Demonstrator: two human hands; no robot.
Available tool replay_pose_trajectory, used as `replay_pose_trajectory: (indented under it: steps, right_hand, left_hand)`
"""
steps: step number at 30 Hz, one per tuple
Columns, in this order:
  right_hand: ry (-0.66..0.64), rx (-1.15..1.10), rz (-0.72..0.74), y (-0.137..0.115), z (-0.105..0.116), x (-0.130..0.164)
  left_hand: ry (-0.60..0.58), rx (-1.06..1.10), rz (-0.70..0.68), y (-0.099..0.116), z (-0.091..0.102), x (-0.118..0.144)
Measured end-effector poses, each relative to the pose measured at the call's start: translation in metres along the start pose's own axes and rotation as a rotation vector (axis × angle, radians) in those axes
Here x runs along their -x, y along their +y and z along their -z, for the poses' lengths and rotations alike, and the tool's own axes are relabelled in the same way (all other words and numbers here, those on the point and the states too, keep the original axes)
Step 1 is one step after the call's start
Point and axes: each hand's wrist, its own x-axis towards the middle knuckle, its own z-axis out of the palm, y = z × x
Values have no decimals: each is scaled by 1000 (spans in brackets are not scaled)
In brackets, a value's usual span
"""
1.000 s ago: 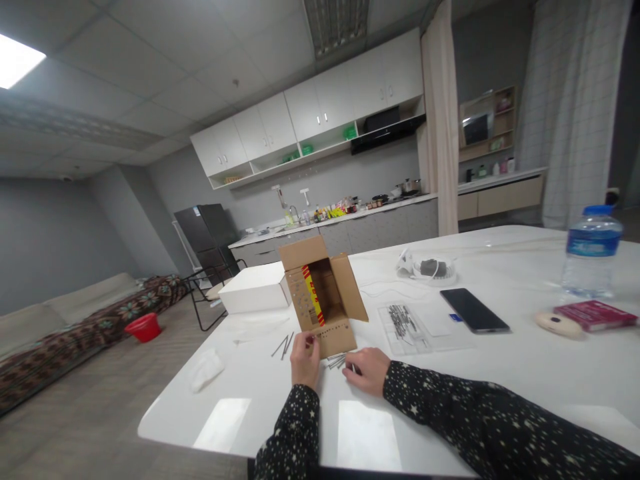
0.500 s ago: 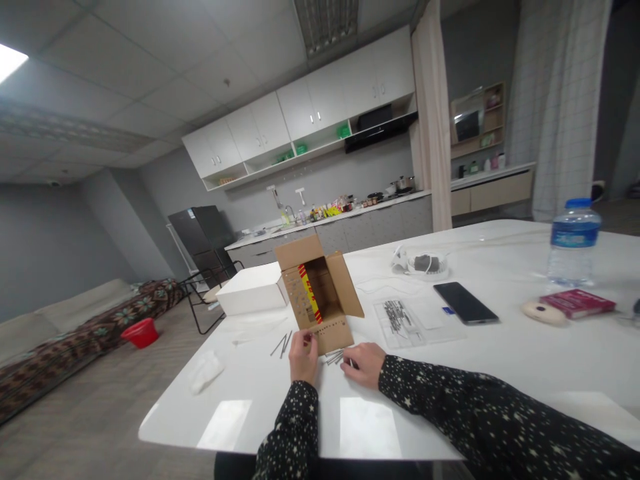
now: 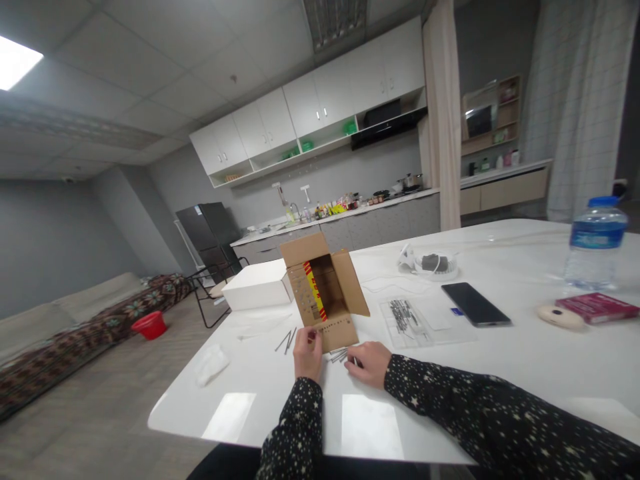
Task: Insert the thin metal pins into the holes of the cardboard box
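An opened cardboard box with a yellow and red strip stands tilted on the white table, its mouth facing me. At the lower left of its front flap, my left hand has its fingers pinched together; what they hold is hidden. My right hand rests on the table with fingers curled, its fingertips at a small pile of thin metal nails. Whether a nail is between those fingers I cannot make out. Several more nails lie apart, left of my left hand.
Right of the box lies a clear plastic case of small metal pieces. Beyond it are a phone, a beige rounded object, a red box and a water bottle. A white box and crumpled tissue are leftward.
The whole view has shifted slightly, so things appear a little further right. Both hands keep nearly the same places beside the box and the nails.
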Motion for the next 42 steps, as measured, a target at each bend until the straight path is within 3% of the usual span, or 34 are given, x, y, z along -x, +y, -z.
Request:
replay_pose_trajectory:
  steps: [24, 42]
  right_hand:
    - [-23, -12, 12, 1, 1, 2]
    - [-29, 25, 46, -1, 3, 7]
  left_hand:
    - [-106, -15, -40, 8, 2, 1]
    - [-175, 53, 31, 0, -1, 5]
